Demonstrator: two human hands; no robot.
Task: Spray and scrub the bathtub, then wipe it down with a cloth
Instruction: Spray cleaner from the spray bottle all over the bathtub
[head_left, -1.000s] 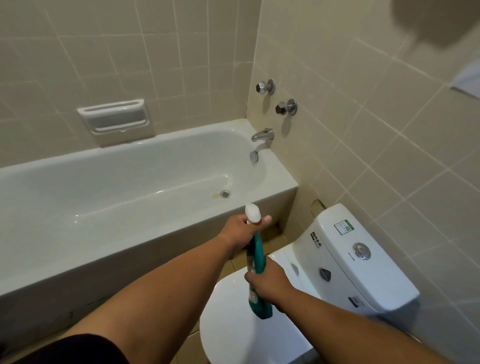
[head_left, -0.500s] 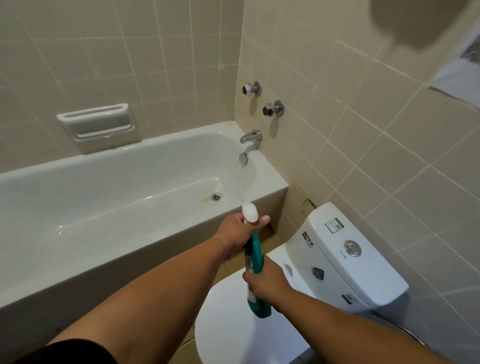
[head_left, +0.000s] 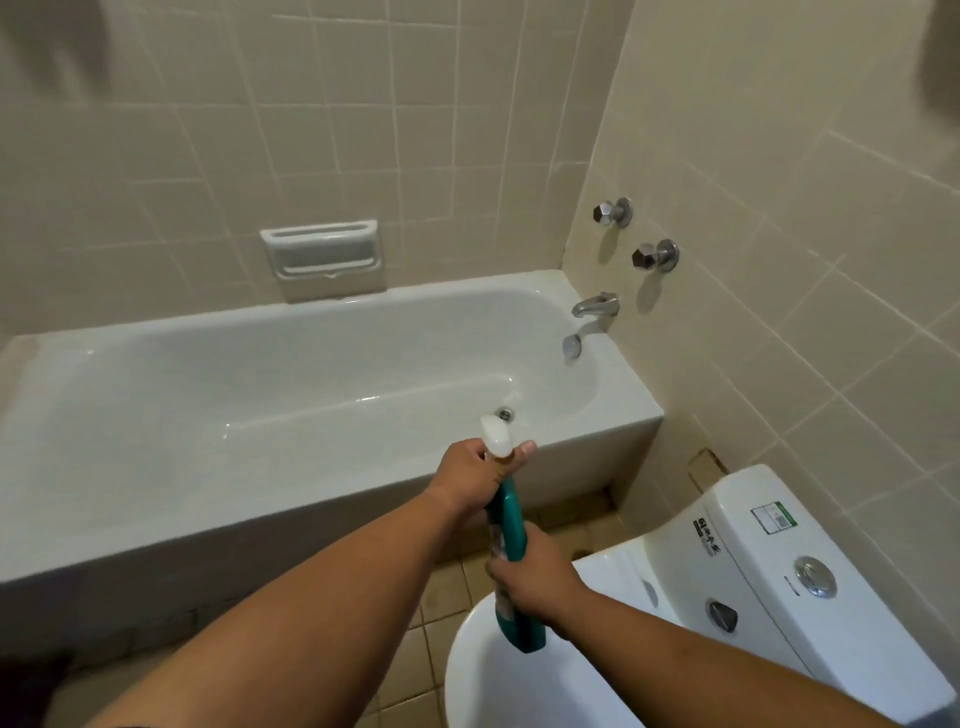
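A teal spray bottle (head_left: 511, 525) with a white nozzle head (head_left: 496, 436) is held upright between both hands, in front of the tub's near wall. My left hand (head_left: 470, 475) grips its neck just under the nozzle, thumb out to the right. My right hand (head_left: 535, 577) grips the lower body of the bottle, above the toilet lid. The white bathtub (head_left: 337, 486) stretches from left to centre, with a drain (head_left: 505, 414) at its right end. No cloth or scrubber is in view.
A metal spout (head_left: 595, 305) and two tap knobs (head_left: 655, 256) stick out of the right tiled wall above the tub. A recessed soap dish (head_left: 322, 257) sits in the back wall. A white toilet (head_left: 779, 582) with closed lid stands at lower right.
The view has shifted so the tub and taps sit further right and lower. Both hands keep the same grip on the bottle, which has risen slightly toward the tub.
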